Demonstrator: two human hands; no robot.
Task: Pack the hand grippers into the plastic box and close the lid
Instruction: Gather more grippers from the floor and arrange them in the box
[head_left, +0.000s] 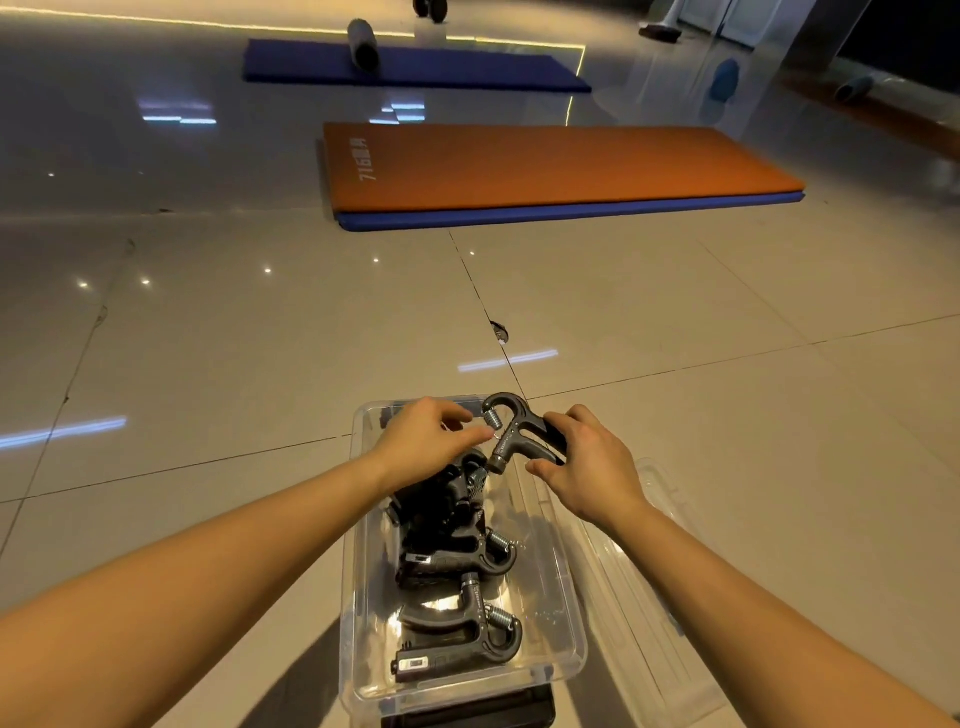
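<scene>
Orange mat (561, 166): white print "716" plus unreadable characters. Grippers' small labels in box illegible.

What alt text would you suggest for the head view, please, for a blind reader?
The right hand grips a dark hand gripper over the far end of a clear plastic box, the left hand pinching at its spring. More grippers lie inside; the lid lies alongside.
</scene>
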